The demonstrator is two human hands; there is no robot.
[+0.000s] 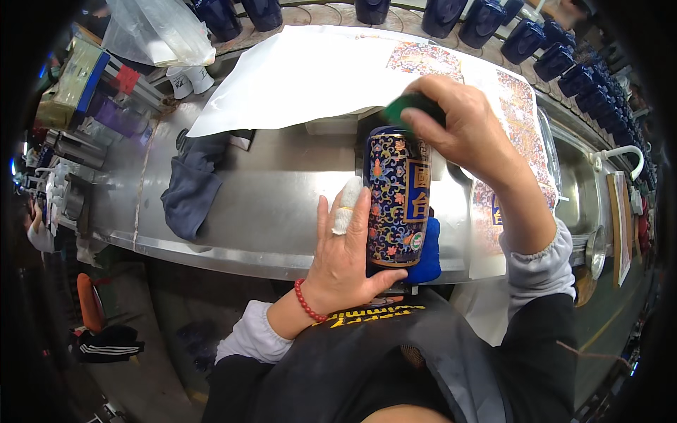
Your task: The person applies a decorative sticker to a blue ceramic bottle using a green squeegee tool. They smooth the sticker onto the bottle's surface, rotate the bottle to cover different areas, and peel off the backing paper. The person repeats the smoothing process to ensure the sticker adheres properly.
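Observation:
A dark blue bottle (388, 204) with a colourful floral pattern and gold characters lies with its base toward me, over a blue cloth (427, 257). My left hand (331, 268) rests along its left side, fingers stretched out and thumb at the base; one finger wears a white cover. Above the bottle's far end, my right hand (462, 127) is closed on a dark green flat piece (405, 109), partly hidden by the fingers. Beyond lies a large white sheet (296, 77) bearing printed floral pieces (427, 60).
A grey cloth (194, 187) lies on the metal worktop (282, 190) at left. Dark blue bottles (483, 21) line a conveyor along the back and right. Two white cups (189, 81) stand by a plastic bag (155, 32). At right is a metal sink (578, 176) with a white tap (627, 156).

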